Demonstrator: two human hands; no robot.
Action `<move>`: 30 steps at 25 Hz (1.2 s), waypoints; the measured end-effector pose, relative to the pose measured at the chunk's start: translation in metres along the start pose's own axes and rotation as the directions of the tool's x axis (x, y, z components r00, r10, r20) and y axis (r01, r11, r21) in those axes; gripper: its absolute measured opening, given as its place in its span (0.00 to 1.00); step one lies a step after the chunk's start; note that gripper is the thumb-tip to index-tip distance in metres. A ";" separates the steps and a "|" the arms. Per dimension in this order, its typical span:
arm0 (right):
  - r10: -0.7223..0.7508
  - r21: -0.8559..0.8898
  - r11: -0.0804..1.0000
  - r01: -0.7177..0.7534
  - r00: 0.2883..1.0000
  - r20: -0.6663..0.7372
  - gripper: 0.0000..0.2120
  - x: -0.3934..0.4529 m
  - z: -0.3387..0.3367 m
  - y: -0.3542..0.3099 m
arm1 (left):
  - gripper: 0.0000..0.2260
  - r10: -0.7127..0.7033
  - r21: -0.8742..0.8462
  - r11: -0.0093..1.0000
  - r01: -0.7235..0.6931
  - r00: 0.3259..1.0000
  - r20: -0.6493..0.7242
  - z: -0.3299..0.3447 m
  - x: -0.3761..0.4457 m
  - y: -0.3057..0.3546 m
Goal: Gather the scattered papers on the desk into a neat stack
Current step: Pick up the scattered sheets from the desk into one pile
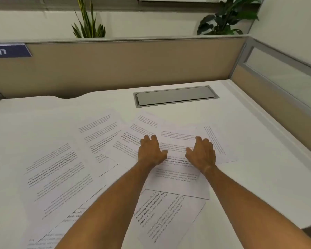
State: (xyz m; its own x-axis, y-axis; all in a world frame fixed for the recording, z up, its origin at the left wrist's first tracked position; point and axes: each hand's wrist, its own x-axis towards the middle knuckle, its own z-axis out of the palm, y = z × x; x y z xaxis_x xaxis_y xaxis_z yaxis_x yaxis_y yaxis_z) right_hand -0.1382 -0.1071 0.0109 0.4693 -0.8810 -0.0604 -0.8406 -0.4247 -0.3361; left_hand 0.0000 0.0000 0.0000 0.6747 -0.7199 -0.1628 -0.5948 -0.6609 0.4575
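Observation:
Several printed white sheets lie scattered and overlapping on the white desk (250,141). One sheet (56,177) lies at the left, another (99,133) behind it, and one (162,216) near the front between my arms. My left hand (151,151) and my right hand (201,155) both rest palm down, fingers spread, on the middle sheet (176,177), about a hand's width apart. A further sheet (217,141) pokes out to the right of my right hand. Neither hand grips anything.
A grey metal cable hatch (174,96) is set into the desk behind the papers. Tan partition walls (124,69) close off the back and right side. Two potted plants (88,24) stand behind the partition. A blue number tag (7,51) hangs at the left.

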 end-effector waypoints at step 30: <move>0.287 0.662 0.672 -0.333 0.941 0.181 0.22 0.031 0.013 -0.003 | 0.13 -0.004 -0.669 0.740 0.072 0.995 0.103 -0.059 0.044 -0.034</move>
State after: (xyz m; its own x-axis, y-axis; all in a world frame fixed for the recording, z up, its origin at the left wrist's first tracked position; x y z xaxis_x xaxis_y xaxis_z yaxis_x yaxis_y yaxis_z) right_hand -0.1173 -0.1302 -0.0022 0.2488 -0.9129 -0.3235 -0.5418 0.1456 -0.8278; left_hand 0.0761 0.0033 0.0285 0.6282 -0.7355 -0.2538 -0.0992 -0.3993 0.9115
